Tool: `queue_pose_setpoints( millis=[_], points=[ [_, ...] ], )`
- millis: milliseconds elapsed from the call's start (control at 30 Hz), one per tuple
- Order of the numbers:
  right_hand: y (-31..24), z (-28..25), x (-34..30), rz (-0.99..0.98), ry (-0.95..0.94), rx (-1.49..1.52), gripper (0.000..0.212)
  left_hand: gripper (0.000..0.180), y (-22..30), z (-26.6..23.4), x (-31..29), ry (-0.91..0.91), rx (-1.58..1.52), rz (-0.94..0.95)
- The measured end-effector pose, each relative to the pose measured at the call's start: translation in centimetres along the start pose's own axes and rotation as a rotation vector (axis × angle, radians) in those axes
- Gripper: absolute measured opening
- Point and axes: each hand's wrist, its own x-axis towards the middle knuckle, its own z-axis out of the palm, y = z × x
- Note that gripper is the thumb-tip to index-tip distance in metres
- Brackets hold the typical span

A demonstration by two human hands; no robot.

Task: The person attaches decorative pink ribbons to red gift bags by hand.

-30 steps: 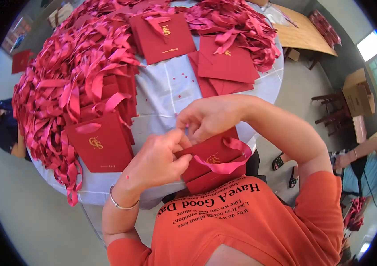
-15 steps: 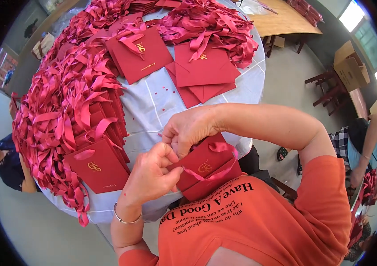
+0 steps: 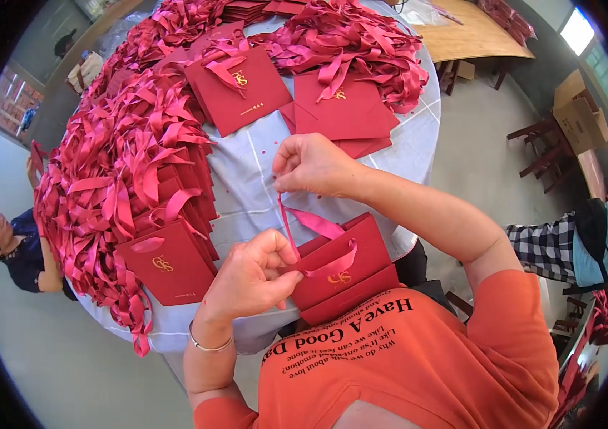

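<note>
A red paper gift bag (image 3: 364, 247) with a gold emblem rests against my orange shirt at the table's near edge. From it comes a pink ribbon (image 3: 318, 223), partly looped over the bag's front. My right hand (image 3: 314, 166) is raised beyond the bag, thumb and fingers pinching the ribbon's end and drawing it upward. Beside the bag's left corner, my left hand (image 3: 252, 275) pinches the same ribbon lower down. Between the two hands the ribbon runs nearly straight. How the ribbon meets the bag near my left fingertips is hidden.
A round table with a white cloth (image 3: 236, 171) carries a large heap of ribboned red bags (image 3: 125, 157) at left. Flat bags (image 3: 239, 93) lie at the far side. People (image 3: 18, 243) stand left and right. A cardboard box (image 3: 581, 114) sits far right.
My right hand has moved up and away from the bag, pulling the ribbon out into a long stretch. My left hand has stayed by the bag's corner.
</note>
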Motion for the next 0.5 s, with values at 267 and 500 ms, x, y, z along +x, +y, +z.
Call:
queue_pose_setpoints(
  millis=[267, 500],
  points=[
    [-2.0, -3.5, -5.7, -0.252, -0.015, -0.490, 0.032, 0.016, 2.3, -0.1, -0.2, 0.102, 0.061, -0.044],
    [1.6, -5.5, -12.0, -0.083, -0.282, 0.018, 0.022, 0.013, 6.9, -1.8, 1.9, 0.102, 0.573, 0.130]
  ],
)
